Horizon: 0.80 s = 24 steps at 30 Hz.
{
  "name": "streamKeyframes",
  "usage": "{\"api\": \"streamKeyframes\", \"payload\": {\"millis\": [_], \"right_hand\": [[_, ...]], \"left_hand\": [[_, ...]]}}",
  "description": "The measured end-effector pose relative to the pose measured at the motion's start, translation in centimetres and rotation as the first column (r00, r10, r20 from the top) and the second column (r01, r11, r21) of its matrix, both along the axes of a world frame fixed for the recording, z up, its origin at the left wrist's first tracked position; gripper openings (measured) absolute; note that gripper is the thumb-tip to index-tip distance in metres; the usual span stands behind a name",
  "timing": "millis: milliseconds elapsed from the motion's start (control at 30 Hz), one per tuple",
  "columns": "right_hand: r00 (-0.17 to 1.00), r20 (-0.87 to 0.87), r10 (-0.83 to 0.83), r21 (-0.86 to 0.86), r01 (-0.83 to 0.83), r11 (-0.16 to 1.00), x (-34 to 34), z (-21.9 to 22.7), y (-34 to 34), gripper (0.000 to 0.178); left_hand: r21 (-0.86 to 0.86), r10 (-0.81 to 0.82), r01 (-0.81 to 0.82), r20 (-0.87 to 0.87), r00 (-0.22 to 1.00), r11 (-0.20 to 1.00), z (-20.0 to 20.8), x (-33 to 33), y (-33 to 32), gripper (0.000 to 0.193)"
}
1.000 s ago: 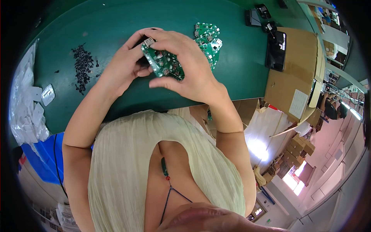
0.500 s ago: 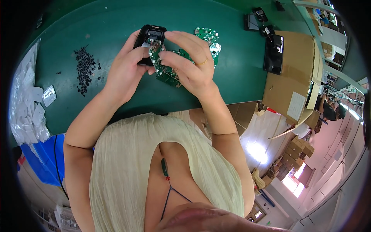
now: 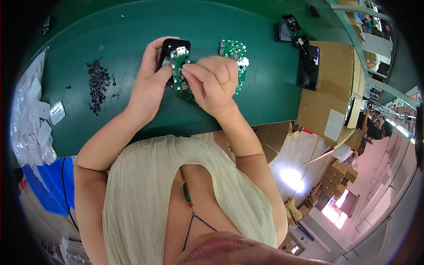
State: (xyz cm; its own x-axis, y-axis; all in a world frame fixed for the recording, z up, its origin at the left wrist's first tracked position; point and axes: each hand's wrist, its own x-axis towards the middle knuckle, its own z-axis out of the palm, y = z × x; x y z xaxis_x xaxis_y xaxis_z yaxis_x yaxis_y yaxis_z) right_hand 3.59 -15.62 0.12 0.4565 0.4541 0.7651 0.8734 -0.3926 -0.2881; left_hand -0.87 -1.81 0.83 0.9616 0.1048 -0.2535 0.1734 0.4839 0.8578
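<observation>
Two bare hands work close together, left hand [image 3: 149,90] and right hand [image 3: 217,84], with one green circuit board [image 3: 178,73] upright between their fingers, a silver connector [image 3: 181,51] at its far end. Behind the board, in the left fingers' grasp, is a black case [image 3: 169,43]; its far end shows, but board and left thumb cover most of the rest, so the interior cannot be read.

Left fingers: clamped around the case, tips hidden behind it; thumb laid across toward the board. Thumb contact with the board: cannot tell.

Right fingers: thumb and forefinger pinched together on the board's right edge, exact contact point obscured; remaining fingers curled, a ring [image 3: 224,82] on one. Both elbows bent outward, forearms angled in toward each other.

Just below the right fingertips, a second green board [image 3: 188,96] shows only in part; its outline is unclear. Beyond the right knuckles lies a board pile [image 3: 232,47], partly blocked by that hand. Well left of the left fingers, small black parts [image 3: 98,81] lie scattered, too small to identify.
</observation>
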Motion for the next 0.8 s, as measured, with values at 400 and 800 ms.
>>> {"api": "streamKeyframes", "payload": {"millis": [400, 800], "right_hand": [[0.999, -0.046, 0.010, -0.089, -0.014, 0.996, 0.8, 1.3, 1.1, 0.023], [0.838, -0.540, 0.084, 0.217, 0.042, 0.975, -0.3, 1.7, 2.0, 0.044]], "left_hand": [[-0.035, -0.054, 0.054, 0.000, 0.999, 0.998, -0.2, -0.9, 0.2, 0.037], [-0.093, -0.056, 0.061, 0.063, 0.996, 0.994, -0.2, -0.4, 1.2, 0.029]]}}
